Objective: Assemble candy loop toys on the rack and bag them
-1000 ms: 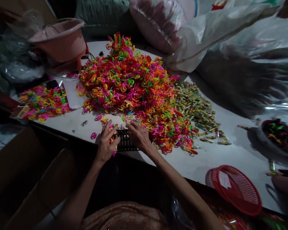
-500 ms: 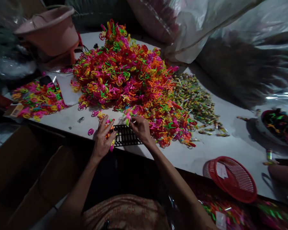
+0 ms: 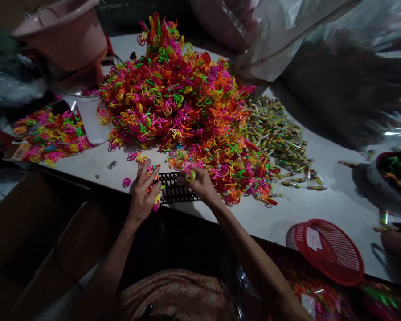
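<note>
Along our white tabletop (image 3: 263, 223), our left hand (image 3: 142, 196) lay, fingers parted, over bright pieces (image 3: 157, 200) on the black rack (image 3: 173, 191); our right hand (image 3: 203, 185) pinched a pink-green bit (image 3: 190, 175) above it, needing fine aim, before the heap (image 3: 173, 102).

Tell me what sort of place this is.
Probably a small workshop for assembling or packing plastic trinkets: a big heap of bright plastic pieces, a black slotted tray by the hands, and a pile of small wrapped items.
</note>
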`<action>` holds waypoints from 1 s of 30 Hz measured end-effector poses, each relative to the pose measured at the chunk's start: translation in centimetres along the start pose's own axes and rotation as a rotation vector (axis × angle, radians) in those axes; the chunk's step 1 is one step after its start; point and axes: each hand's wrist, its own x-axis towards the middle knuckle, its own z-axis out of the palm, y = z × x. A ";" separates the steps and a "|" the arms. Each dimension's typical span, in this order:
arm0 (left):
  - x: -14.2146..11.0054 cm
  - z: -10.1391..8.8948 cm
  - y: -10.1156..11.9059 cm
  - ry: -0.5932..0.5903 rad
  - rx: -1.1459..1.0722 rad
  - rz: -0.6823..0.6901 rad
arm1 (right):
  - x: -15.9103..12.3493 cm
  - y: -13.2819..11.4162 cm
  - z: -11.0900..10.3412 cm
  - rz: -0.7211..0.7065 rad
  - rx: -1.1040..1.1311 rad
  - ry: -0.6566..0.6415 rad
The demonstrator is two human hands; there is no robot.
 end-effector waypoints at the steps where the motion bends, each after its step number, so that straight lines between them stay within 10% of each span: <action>1: 0.0 -0.1 0.0 -0.005 0.002 -0.003 | -0.4 0.8 0.4 -0.004 -0.019 0.010; 18: 0.0 0.1 0.2 -0.008 0.026 -0.005 | 3.4 3.7 3.8 -0.091 -0.120 -0.033; 30: 0.2 0.1 0.2 -0.058 0.198 0.105 | 2.4 1.0 4.7 -0.161 -1.021 -0.232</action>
